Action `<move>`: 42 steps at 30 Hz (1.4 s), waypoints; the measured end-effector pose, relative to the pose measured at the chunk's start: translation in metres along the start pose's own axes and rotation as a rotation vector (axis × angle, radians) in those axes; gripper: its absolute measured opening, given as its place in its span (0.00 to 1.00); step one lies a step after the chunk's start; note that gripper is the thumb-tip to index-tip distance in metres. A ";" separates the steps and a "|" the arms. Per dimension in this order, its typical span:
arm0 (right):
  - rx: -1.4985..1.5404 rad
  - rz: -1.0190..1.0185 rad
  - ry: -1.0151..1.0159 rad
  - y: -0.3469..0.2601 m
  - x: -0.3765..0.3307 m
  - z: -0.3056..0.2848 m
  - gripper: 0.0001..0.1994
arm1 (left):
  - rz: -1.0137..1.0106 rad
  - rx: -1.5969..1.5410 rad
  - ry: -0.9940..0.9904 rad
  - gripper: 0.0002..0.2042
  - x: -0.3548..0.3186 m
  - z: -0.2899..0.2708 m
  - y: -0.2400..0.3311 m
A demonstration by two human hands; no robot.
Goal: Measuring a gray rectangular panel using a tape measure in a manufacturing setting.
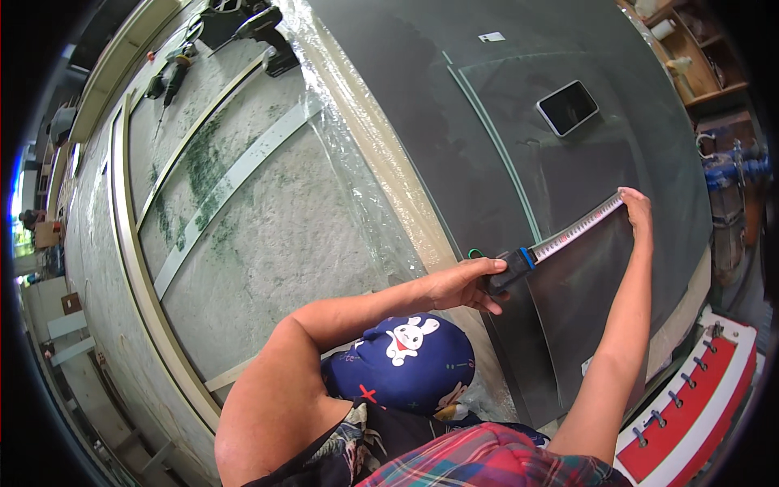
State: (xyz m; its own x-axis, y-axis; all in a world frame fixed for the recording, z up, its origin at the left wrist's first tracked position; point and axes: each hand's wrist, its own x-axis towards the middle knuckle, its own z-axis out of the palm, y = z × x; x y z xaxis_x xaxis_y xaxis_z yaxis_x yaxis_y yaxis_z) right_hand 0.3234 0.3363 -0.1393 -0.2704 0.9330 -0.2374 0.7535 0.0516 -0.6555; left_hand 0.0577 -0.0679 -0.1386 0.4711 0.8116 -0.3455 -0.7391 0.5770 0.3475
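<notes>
My left hand grips the black and blue case of a tape measure, thumb on top. The white tape blade runs out from the case to the upper right. At its far end my right hand pinches the tip, fingers bent. Beneath the blade lies a dark grey sheet surface. Clear panes with pale green edges appear to rest on it, and one edge runs down to the blade. A green loop shows beside the case.
A phone and a small white label lie on the dark surface. Plastic wrap covers its left border. To the left are a pale frame and power drills. A red and white rack stands lower right.
</notes>
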 end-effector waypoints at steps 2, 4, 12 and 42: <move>0.002 0.027 -0.016 -0.004 0.000 0.002 0.11 | 0.013 -0.003 0.013 0.25 -0.001 -0.001 -0.001; 0.070 0.052 -0.021 -0.002 0.001 0.001 0.11 | 0.010 -0.003 0.012 0.25 -0.001 0.000 0.001; 0.302 0.110 -0.012 0.010 0.005 -0.003 0.10 | 0.030 -0.020 0.016 0.25 0.002 0.000 0.000; 0.112 -0.157 0.319 -0.011 -0.034 0.005 0.12 | 0.098 0.047 0.039 0.28 0.025 0.009 0.017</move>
State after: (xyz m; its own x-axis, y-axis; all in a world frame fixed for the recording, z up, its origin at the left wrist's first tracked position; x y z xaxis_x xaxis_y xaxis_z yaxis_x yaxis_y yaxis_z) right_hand 0.3210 0.3021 -0.1274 -0.1638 0.9818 0.0963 0.6424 0.1802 -0.7449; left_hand 0.0606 -0.0372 -0.1336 0.3777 0.8608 -0.3412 -0.7568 0.4993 0.4219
